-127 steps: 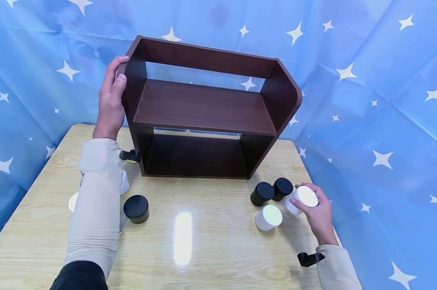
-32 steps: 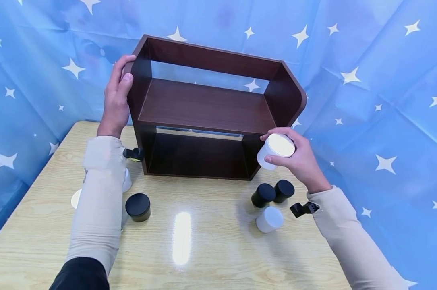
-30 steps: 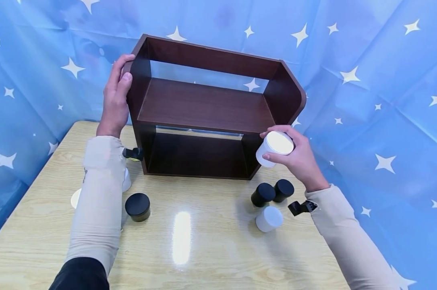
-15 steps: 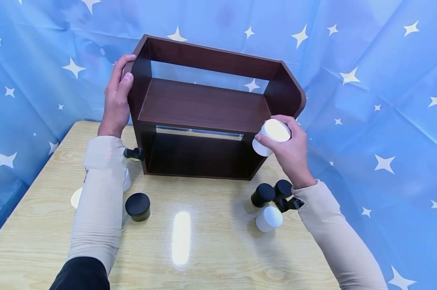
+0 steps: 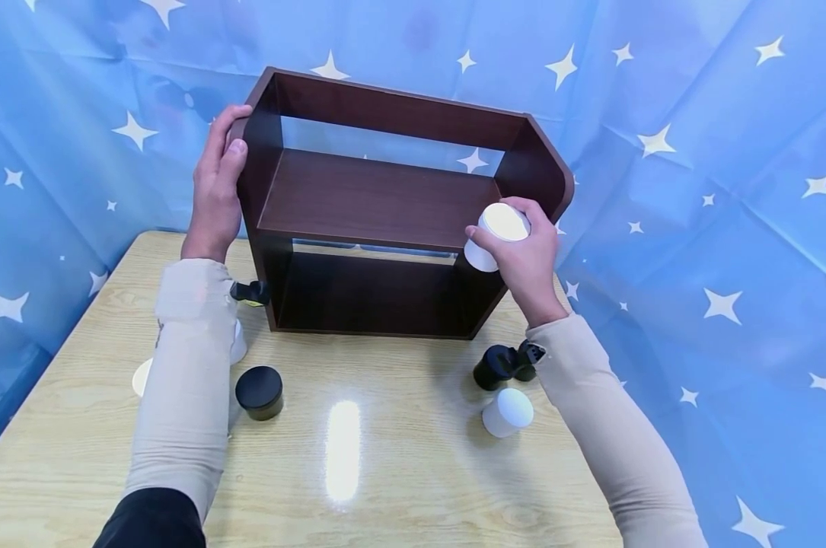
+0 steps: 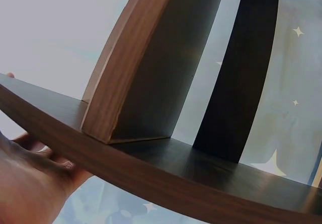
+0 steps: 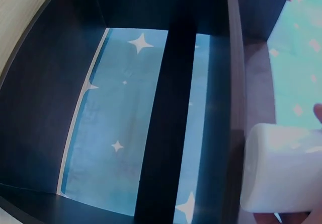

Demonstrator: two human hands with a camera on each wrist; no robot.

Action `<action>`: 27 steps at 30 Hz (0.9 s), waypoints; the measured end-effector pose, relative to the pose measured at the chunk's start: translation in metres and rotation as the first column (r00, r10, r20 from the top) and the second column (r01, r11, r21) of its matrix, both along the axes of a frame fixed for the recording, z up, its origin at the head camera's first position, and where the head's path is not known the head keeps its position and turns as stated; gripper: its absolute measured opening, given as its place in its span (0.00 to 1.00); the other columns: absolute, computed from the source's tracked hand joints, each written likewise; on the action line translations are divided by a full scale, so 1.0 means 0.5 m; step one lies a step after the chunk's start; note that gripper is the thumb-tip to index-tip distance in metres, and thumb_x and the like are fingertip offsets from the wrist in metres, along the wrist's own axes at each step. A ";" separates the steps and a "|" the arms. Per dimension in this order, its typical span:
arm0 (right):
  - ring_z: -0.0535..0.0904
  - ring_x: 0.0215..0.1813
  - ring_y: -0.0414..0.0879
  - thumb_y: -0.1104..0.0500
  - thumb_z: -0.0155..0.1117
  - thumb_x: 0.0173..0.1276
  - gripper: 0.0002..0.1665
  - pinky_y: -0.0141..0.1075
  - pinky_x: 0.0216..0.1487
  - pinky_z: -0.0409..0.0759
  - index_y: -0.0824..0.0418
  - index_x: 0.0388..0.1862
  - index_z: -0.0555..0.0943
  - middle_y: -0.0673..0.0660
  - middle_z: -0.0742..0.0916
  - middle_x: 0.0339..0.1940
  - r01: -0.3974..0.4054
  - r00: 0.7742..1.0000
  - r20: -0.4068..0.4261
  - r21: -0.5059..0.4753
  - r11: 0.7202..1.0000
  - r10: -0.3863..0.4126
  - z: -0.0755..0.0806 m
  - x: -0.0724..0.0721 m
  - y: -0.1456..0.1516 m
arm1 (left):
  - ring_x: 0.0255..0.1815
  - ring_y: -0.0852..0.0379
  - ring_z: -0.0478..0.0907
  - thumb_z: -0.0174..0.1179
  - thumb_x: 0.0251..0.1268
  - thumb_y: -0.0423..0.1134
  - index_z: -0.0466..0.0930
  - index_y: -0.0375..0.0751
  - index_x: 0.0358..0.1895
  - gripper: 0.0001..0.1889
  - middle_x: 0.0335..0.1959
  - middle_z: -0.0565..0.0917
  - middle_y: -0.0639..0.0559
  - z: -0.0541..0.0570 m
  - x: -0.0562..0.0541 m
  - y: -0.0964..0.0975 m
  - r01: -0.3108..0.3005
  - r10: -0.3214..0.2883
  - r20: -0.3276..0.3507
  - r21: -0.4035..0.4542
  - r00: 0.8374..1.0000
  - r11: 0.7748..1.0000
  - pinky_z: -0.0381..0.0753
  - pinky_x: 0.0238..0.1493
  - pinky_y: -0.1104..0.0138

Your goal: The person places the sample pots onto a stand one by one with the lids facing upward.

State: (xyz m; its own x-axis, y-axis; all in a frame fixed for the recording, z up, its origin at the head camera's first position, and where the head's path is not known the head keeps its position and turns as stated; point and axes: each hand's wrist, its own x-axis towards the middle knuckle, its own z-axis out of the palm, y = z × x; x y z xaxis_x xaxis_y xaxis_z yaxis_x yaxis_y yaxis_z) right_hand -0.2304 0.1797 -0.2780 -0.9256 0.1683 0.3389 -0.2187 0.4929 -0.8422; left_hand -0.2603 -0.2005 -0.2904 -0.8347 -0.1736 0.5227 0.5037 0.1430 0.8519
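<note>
A dark brown two-tier shelf stands at the back of the table. My left hand grips its left side panel, the thumb over the front edge. With curled fingers and thumb, my right hand holds a white jar, tilted, at the right end of the upper board. In the right wrist view the white jar overlaps that board's front edge; whether they touch I cannot tell. The left wrist view shows the side panel with part of the left hand beneath it.
Below my right forearm stand a black jar, a second black jar partly hidden by the wrist camera, and a white jar. Another black jar is at left. Two white items are partly behind my left arm.
My right hand has raised the white jar from the table's right side, up and left to the upper board. My left hand keeps its grip on the shelf.
</note>
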 end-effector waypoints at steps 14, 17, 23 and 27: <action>0.68 0.64 0.46 0.38 0.79 0.50 0.39 0.49 0.58 0.77 0.47 0.60 0.76 0.51 0.79 0.63 0.031 0.998 0.048 0.072 0.997 -0.035 0.037 -0.051 -0.025 | 0.65 0.58 0.65 0.41 0.74 0.50 0.68 0.66 0.70 0.24 0.72 0.68 0.58 0.004 0.005 0.001 -0.008 0.008 0.013 -0.012 1.000 1.000 0.69 0.59 0.61; 0.69 0.64 0.46 0.39 0.78 0.51 0.39 0.49 0.59 0.77 0.48 0.60 0.76 0.51 0.79 0.63 0.028 0.999 0.045 0.080 0.996 -0.031 0.045 -0.061 -0.031 | 0.65 0.58 0.65 0.41 0.74 0.50 0.69 0.66 0.70 0.23 0.71 0.68 0.58 0.005 0.005 0.001 -0.005 0.005 0.007 -0.010 1.000 1.000 0.70 0.59 0.62; 0.71 0.64 0.45 0.39 0.77 0.52 0.39 0.47 0.60 0.77 0.48 0.61 0.74 0.52 0.79 0.64 0.054 0.998 0.039 0.117 0.992 -0.059 0.057 -0.089 -0.042 | 0.65 0.58 0.65 0.41 0.74 0.50 0.69 0.66 0.70 0.23 0.71 0.68 0.58 0.005 0.005 0.002 -0.003 0.004 0.009 -0.011 1.000 1.000 0.70 0.59 0.62; 0.71 0.64 0.46 0.40 0.76 0.54 0.38 0.46 0.61 0.76 0.49 0.61 0.73 0.52 0.79 0.64 0.072 0.995 0.059 0.136 0.988 -0.081 0.062 -0.107 -0.047 | 0.65 0.57 0.65 0.41 0.74 0.50 0.68 0.66 0.70 0.24 0.71 0.68 0.58 0.007 0.010 0.002 -0.009 0.009 0.015 -0.013 1.000 1.000 0.70 0.59 0.61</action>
State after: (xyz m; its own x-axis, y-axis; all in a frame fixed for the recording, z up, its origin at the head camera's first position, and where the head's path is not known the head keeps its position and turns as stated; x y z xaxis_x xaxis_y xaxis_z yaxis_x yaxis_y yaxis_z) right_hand -0.2837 0.1563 -0.2468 -0.9325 0.1967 0.3031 -0.1234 0.6150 -0.7788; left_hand -0.2551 -0.1993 -0.2869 -0.8412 -0.1740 0.5120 0.4892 0.1587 0.8576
